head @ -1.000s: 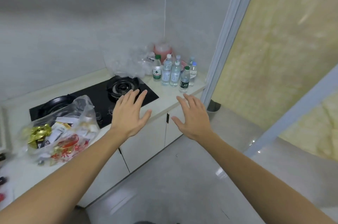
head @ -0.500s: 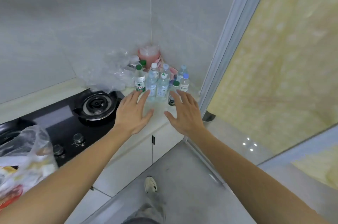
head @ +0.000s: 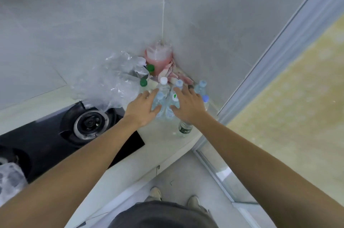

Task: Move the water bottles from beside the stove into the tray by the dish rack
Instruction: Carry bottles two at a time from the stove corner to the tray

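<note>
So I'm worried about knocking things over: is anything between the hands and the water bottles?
Nothing visible. The left hand and right hand are open right at the water bottles. The crumpled clear plastic bag lies off to the left.

Water bottles (head: pixel 163 97): clear glossy plastic, plastic caps. Crumpled bag (head: pixel 113 82) at the worktop's back edge: thin transparent film, shiny. Stove (head: pixel 46 134): glossy black top, probably glass; burner (head: pixel 89 125) dark metal. Worktop (head: pixel 163 138): pale, smooth. Wall (head: pixel 74 13): grey matt tile.
</note>
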Tool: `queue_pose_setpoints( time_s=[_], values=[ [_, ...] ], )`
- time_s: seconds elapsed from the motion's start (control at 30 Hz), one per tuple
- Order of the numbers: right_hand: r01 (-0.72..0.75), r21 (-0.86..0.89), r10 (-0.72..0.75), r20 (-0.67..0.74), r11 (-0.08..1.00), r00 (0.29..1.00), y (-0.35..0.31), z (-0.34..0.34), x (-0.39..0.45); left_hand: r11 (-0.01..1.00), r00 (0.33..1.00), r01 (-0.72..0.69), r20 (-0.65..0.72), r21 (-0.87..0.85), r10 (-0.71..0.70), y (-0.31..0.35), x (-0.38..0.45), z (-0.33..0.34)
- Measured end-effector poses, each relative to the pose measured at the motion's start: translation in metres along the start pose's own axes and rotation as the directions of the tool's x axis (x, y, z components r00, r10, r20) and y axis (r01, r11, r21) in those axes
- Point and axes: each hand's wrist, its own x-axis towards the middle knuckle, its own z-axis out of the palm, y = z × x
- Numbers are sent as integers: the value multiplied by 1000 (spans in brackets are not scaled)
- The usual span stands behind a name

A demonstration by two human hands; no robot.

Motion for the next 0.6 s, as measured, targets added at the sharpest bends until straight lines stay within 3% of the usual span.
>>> queue_pose_setpoints(
  time_s=[0.13, 0.33, 0.6],
  values=[
    [15, -41, -12, 83, 999, 996, 12, 10, 32, 999, 993, -24, 114, 32, 20, 0, 31, 14],
    [135, -79, -121, 161, 988, 980, 22, 24, 56, 988, 990, -32, 141, 151, 10, 3, 65, 19],
    [236, 40, -239, 105, 971, 965, 25, 25, 66, 992, 989, -18, 150, 122, 0, 6, 71, 17]
  ],
)
